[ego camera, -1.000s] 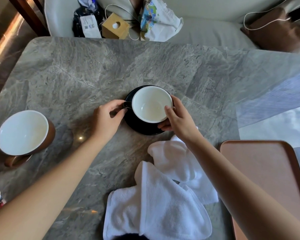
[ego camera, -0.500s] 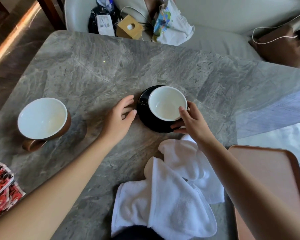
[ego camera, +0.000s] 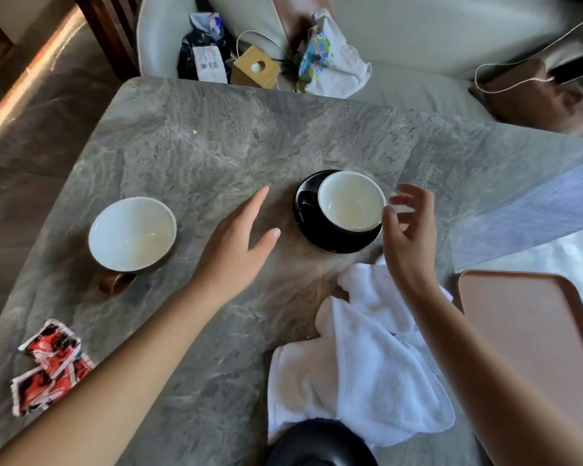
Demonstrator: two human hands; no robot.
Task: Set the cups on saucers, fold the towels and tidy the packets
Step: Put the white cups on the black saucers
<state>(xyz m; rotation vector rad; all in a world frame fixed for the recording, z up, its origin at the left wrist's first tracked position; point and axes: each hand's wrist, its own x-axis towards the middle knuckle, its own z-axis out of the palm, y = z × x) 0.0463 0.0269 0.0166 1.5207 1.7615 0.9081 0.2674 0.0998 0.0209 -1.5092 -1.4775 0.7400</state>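
Scanning from the left edge on my feed: red packets lie in a loose, overlapping heap at the near left corner of the table. Next along, the brown cup stands upright straight on the stone, white inside, handle pointing toward the camera.

The left hand comes next, palm down between the two cups. Its fingers are straight and together, thumb splayed out, holding nothing. Whether it touches the table I cannot tell.

Just right of it, the saucer sits mid-table with the black cup upright on it, set toward the saucer's right side, white inside. The right hand is just beside that cup's right rim, fingers loosely bent and spread wide, gripping nothing. They are blurred, and I cannot tell if the thumb touches the rim.

Below that hand, white towels lie crumpled in a heap near the saucer, the right forearm crossing over them. At the bottom edge a dark round thing overlaps the towels; I cannot tell what it is. Far right, a pink tray lies flat, just beside the towels.
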